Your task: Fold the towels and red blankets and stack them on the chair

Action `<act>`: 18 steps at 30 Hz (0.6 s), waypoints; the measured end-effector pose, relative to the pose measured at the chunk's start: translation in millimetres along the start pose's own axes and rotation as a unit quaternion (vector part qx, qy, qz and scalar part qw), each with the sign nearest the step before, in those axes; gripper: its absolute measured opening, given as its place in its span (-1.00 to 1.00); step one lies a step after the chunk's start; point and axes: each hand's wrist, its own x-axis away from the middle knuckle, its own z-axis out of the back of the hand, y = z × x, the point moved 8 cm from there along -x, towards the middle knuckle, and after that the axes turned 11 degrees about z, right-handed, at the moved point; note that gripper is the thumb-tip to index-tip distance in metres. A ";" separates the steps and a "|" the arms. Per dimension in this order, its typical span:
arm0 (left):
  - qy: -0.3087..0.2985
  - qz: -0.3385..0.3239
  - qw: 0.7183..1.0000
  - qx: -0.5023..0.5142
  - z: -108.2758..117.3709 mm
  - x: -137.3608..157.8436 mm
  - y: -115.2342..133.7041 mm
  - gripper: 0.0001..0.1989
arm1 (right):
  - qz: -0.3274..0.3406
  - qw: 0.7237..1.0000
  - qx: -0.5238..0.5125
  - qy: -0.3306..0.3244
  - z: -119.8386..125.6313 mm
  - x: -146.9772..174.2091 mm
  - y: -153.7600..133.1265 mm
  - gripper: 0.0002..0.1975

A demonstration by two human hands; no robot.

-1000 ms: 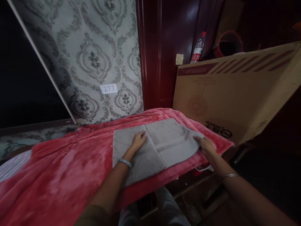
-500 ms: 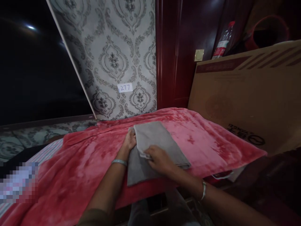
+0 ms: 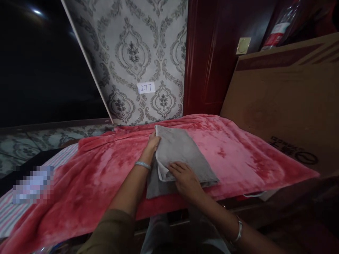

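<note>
A folded grey cloth (image 3: 182,148), soft-looking and in layers, lies on a pink-red plush blanket (image 3: 106,187). At its far left edge, my left hand (image 3: 153,141) grips the upper layer, the fingers partly hidden by the fold. My right hand (image 3: 186,178) rests on top near the close edge, fingers stretched out over the fabric. Beside those fingertips the corner of the upper layer curls up and shows a paler edge. The lower layer sticks out to the left and toward me.
A large dark screen (image 3: 47,67) stands at the left by the patterned wall (image 3: 132,49), which bears a "277" label (image 3: 146,87). To the right leans a big cardboard box (image 3: 286,98) with a plastic bottle (image 3: 277,33) behind its top edge. A striped cloth (image 3: 59,160) lies at left.
My right hand has gone from pinching the upper layer's near left corner to lying flat on it. My left hand stays at the far left edge. The view has shifted.
</note>
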 end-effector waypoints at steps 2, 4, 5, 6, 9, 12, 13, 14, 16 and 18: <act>0.006 0.002 1.000 -0.023 10.4 0.2 -0.3 -0.37 | 0.001 1.000 -0.005 -0.006 -8.7 -5.0 -7.9 -0.38; 0.005 0.016 0.999 -0.046 20.2 1.3 -6.7 -0.36 | -0.011 0.999 -0.010 -0.032 -23.3 -4.8 -11.8 -0.42; 0.003 0.024 0.998 -0.054 24.2 1.4 -11.0 -0.37 | -0.018 0.999 -0.012 -0.044 -30.6 -2.9 -12.1 -0.44; 0.001 0.032 0.998 -0.061 27.4 0.9 -15.5 -0.39 | -0.024 0.998 -0.014 -0.054 -36.8 -0.4 -11.8 -0.44; 0.005 0.045 0.997 -0.069 31.8 -4.2 -25.3 -0.49 | -0.029 0.997 -0.025 -0.062 -45.7 6.8 -9.3 -0.41; 0.017 0.038 0.997 -0.071 30.9 -10.2 -27.1 -0.50 | -0.028 0.997 -0.041 -0.065 -43.9 8.7 -8.3 -0.40; 0.022 0.031 0.997 -0.071 30.3 -11.3 -26.2 -0.47 | -0.029 0.997 -0.047 -0.062 -41.8 7.7 -8.9 -0.40; 0.027 0.021 0.997 -0.069 29.9 -11.6 -25.0 -0.44 | -0.032 0.997 -0.052 -0.056 -39.4 6.2 -9.8 -0.41; 0.037 0.003 0.997 -0.063 29.9 -10.7 -22.3 -0.40 | -0.039 0.997 -0.060 -0.037 -35.2 2.1 -12.6 -0.42; 0.044 -0.006 0.997 -0.058 30.3 -9.0 -20.3 -0.39 | -0.044 0.996 -0.066 -0.026 -34.8 -1.8 -16.3 -0.44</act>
